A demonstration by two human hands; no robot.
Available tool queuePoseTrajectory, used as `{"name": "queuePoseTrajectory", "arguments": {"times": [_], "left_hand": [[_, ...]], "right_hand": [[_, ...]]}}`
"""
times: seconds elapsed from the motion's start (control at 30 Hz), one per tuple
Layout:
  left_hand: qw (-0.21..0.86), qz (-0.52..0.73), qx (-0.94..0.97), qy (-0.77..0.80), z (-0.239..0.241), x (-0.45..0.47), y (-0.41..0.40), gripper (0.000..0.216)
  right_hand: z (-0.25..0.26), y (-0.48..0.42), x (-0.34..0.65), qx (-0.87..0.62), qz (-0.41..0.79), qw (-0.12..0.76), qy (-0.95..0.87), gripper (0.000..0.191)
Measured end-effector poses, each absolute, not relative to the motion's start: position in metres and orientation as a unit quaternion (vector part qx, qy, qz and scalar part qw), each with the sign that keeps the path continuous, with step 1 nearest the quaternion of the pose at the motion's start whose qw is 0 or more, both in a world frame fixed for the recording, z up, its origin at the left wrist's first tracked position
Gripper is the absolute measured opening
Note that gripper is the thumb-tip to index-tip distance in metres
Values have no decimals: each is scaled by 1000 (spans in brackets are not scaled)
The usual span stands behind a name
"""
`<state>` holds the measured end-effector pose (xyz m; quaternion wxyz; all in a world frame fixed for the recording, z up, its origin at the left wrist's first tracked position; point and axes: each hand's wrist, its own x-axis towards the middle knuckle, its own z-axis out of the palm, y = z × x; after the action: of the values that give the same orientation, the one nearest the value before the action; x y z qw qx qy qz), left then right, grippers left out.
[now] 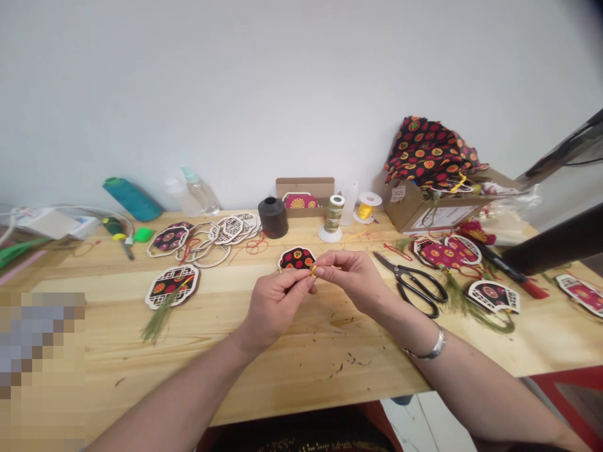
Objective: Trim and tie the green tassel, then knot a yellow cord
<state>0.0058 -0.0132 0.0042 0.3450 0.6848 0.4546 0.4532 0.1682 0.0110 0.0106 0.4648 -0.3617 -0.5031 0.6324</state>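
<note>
My left hand (276,301) and my right hand (353,276) meet above the middle of the wooden table (292,358). Both pinch a short piece of golden thread (313,270) between thumb and fingers. Just behind the fingertips lies a small ornament (296,258) with dark patterned fabric in a white cut-out frame. A silver bracelet (431,351) circles my right wrist.
Black scissors (414,282) lie right of my right hand. Finished ornaments with green tassels (172,285) lie left and right. Spools of black (273,216), green-gold (333,216) and yellow thread (366,207) stand behind. A cardboard box with patterned fabric (424,188) sits at the back right.
</note>
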Motion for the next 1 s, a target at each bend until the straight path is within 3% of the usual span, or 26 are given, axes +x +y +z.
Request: {"name": "queuePoseTrajectory", "arguments": {"times": [0.37, 1.0], "left_hand": [[441, 446, 606, 489, 12, 6, -12, 18], [480, 442, 593, 472, 10, 5, -12, 16]], "right_hand": [[14, 12, 170, -380, 607, 467, -518, 23], [11, 16, 171, -327, 669, 439, -502, 14]]}}
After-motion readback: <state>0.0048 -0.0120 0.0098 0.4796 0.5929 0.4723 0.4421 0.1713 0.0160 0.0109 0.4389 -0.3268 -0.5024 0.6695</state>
